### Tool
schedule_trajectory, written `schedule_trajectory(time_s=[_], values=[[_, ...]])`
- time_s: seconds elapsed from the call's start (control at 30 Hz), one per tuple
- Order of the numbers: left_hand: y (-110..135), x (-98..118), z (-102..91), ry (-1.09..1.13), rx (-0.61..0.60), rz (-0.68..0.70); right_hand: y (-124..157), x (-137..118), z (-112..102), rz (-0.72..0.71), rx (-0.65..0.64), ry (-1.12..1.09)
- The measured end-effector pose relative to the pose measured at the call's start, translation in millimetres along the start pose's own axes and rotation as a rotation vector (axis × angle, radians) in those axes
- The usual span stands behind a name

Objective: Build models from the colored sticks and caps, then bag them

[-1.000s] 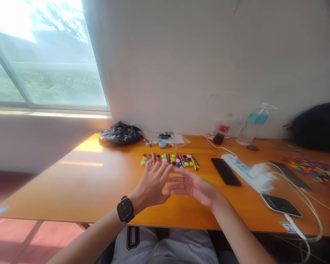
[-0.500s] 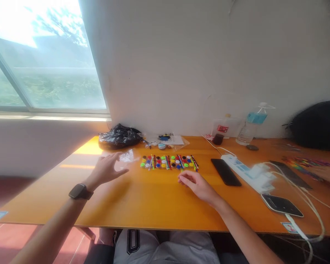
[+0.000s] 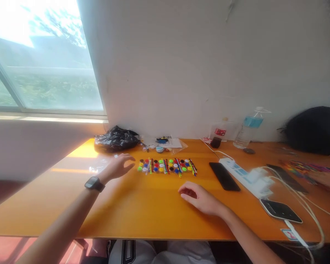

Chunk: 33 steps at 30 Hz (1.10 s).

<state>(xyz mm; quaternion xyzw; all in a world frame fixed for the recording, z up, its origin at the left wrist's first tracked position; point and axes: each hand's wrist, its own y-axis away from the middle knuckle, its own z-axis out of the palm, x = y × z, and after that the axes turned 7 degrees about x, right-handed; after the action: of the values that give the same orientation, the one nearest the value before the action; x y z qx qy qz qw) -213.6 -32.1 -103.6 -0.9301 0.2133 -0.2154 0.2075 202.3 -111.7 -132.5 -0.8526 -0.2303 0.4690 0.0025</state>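
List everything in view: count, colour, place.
Window: one, pale, upper left
Table: one, orange, centre
Plastic bag: one, black, back left
Small items: several, mixed, back centre
Discs: many, multicoloured, centre
Stick bundles: four, multicoloured, centre
Clear plastic: uncounted, transparent, left
Slab: one, black, right
Power strip: one, white, right
Cables: several, white, right
Phone: one, white-edged, front right
Bottle: one, blue-labelled, back right
Container: one, red-labelled, back right
Round object: one, dark, back right
Flat strip: one, dark, right
Pile: one, multicoloured, far right
Bundle: one, black, far right
Other person's hand: one, blurred, right edge
Garment: one, whitish, bottom
Watch: one, dark, left wrist
Left hand: one, open, left
Right hand: one, loosely curled, right
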Motion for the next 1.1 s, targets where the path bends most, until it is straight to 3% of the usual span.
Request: schedule_trajectory(time_s=[0.2,0.43,0.6,0.9,1.1], values=[[-13,31,24.7,0.071,-0.038,0.142,-14,-18,4,-0.016,-0.048,0.111],[-8,26,44.5,0.081,0.012,0.148,-43,-41,29,-0.171,-0.074,0.131],[-6,23,50.6,0.126,0.039,0.126,-67,-40,39,-0.266,-0.084,0.159],[-5,32,44.4,0.203,0.050,0.142,-76,-11,47,-0.327,-0.033,0.266],[4,66,33.0,0.354,0.078,0.155,-70,-13,47,-0.278,0.009,0.237]])
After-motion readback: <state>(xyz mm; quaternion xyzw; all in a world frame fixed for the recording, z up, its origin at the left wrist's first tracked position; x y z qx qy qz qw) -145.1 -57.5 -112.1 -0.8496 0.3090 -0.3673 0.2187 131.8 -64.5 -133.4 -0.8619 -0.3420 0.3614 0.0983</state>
